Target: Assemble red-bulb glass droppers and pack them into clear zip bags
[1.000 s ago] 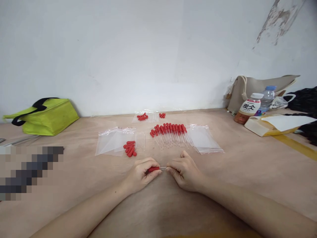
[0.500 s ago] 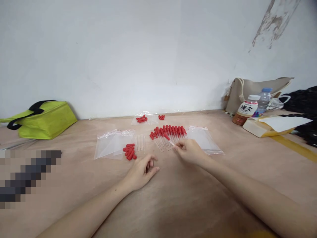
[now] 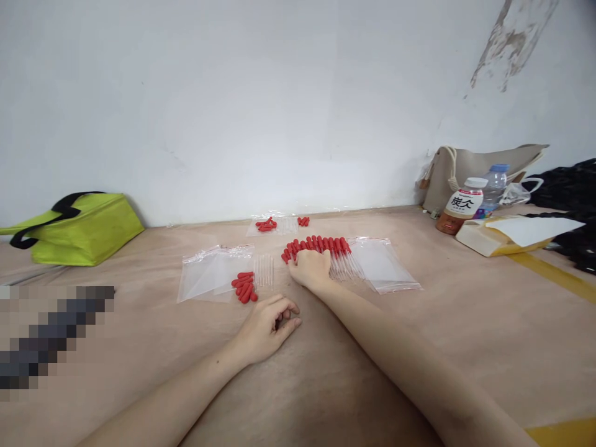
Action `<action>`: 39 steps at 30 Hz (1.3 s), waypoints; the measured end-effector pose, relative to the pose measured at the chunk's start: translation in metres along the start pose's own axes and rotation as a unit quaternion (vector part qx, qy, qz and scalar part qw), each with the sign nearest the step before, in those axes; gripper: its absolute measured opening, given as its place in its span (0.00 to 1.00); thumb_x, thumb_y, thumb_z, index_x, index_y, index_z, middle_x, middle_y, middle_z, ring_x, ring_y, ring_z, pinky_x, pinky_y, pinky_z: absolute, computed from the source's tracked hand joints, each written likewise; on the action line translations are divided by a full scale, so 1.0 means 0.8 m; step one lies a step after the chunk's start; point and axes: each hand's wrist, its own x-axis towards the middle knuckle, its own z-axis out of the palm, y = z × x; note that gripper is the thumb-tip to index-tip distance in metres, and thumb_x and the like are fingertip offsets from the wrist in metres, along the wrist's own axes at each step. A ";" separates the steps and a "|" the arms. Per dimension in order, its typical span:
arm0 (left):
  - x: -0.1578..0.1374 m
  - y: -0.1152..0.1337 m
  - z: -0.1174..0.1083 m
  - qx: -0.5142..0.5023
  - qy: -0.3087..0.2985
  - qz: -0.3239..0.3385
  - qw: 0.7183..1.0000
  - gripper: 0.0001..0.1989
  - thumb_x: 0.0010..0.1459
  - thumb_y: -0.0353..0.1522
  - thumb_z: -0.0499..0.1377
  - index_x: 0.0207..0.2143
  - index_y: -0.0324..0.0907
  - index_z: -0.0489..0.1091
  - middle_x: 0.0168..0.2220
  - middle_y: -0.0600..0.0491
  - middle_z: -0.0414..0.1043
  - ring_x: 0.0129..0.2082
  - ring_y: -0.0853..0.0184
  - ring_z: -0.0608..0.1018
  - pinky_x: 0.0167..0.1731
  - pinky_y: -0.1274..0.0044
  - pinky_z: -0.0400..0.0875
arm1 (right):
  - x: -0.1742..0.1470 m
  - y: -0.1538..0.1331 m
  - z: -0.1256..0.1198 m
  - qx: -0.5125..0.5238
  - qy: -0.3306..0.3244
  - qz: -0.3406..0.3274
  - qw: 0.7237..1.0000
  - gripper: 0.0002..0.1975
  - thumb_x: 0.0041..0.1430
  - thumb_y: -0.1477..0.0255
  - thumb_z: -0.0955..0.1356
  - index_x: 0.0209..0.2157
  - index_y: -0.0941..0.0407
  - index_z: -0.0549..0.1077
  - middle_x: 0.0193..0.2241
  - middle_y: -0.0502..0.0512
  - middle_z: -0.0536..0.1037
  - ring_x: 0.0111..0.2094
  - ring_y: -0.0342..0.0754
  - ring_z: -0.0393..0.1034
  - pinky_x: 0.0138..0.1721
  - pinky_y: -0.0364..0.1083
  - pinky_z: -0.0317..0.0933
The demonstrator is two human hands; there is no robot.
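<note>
My right hand (image 3: 313, 267) lies over the left part of a row of droppers (image 3: 339, 248) with red rubber bulbs and thin clear tubes. Its thumb and outer finger are spread apart around several of them; the other fingertips are hidden behind the hand. My left hand (image 3: 272, 326) rests on the brown-covered surface, fingers loosely curled, a gap between thumb and forefinger, nothing in it. Just beyond it lie a pile of loose red bulbs (image 3: 244, 287) and several bare clear tubes (image 3: 264, 271).
Clear zip bags (image 3: 205, 273) lie left of the tubes, with another zip bag (image 3: 386, 264) right of the droppers. More red bulbs (image 3: 266, 225) are at the wall. A green bag (image 3: 88, 230) stands left; a drink bottle (image 3: 463, 208) and a carton (image 3: 493, 236) stand right.
My right hand has moved left and forward onto the row. The dropper it held by its tube no longer shows apart from the others. My left hand stays in place.
</note>
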 end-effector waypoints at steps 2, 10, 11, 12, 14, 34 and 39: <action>0.000 0.001 -0.003 0.015 0.011 -0.001 1.000 0.06 0.56 0.33 0.53 0.33 0.41 0.67 0.28 0.54 0.65 0.27 0.70 0.68 0.28 0.79 0.63 | -0.003 0.002 0.000 -0.007 0.001 -0.008 1.000 0.17 0.55 0.64 0.60 0.28 0.60 0.74 0.28 0.62 0.77 0.32 0.52 0.69 0.43 0.54 0.44; 0.007 -0.067 -0.053 0.240 0.128 -0.084 0.959 0.23 0.56 0.43 0.50 0.52 0.42 0.61 0.53 0.43 0.57 0.54 0.53 0.58 0.50 0.60 0.54 | -0.011 0.012 -0.010 0.019 0.034 -0.040 0.998 0.15 0.54 0.63 0.60 0.25 0.57 0.71 0.25 0.55 0.76 0.29 0.48 0.69 0.40 0.51 0.44; 0.008 -0.078 -0.054 0.233 0.107 -0.102 0.961 0.25 0.57 0.44 0.48 0.54 0.41 0.58 0.54 0.42 0.56 0.55 0.53 0.58 0.51 0.61 0.53 | -0.012 0.010 -0.010 0.034 0.032 -0.046 0.998 0.14 0.54 0.63 0.61 0.25 0.56 0.71 0.25 0.54 0.76 0.29 0.48 0.69 0.41 0.51 0.44; 0.009 -0.086 -0.054 0.217 0.088 -0.115 0.965 0.26 0.58 0.44 0.46 0.55 0.40 0.57 0.54 0.42 0.57 0.55 0.54 0.59 0.52 0.62 0.54 | -0.013 0.006 -0.010 0.048 0.027 -0.053 0.997 0.14 0.53 0.63 0.61 0.25 0.55 0.71 0.25 0.53 0.77 0.30 0.48 0.69 0.41 0.51 0.44; 0.013 -0.096 -0.048 0.178 0.063 -0.126 0.974 0.27 0.59 0.44 0.43 0.56 0.37 0.54 0.53 0.42 0.59 0.53 0.57 0.62 0.51 0.65 0.56 | -0.015 -0.003 -0.008 0.065 0.009 -0.065 0.996 0.14 0.53 0.62 0.61 0.25 0.55 0.72 0.26 0.53 0.77 0.31 0.48 0.69 0.41 0.51 0.43; 0.048 -0.119 -0.069 -0.089 0.147 -0.241 0.955 0.17 0.50 0.43 0.54 0.33 0.39 0.71 0.31 0.50 0.75 0.31 0.62 0.75 0.33 0.74 0.67 | -0.004 -0.042 -0.015 -0.016 -0.128 -0.008 0.992 0.10 0.48 0.73 0.63 0.32 0.59 0.73 0.33 0.62 0.77 0.36 0.54 0.70 0.45 0.55 0.45; 0.045 -0.118 -0.071 -0.094 0.105 -0.253 0.957 0.15 0.46 0.41 0.57 0.26 0.38 0.73 0.24 0.51 0.75 0.26 0.63 0.75 0.28 0.75 0.65 | -0.020 -0.010 -0.042 0.014 -0.105 -0.018 0.994 0.13 0.54 0.67 0.59 0.30 0.58 0.72 0.32 0.59 0.76 0.36 0.52 0.69 0.41 0.51 0.49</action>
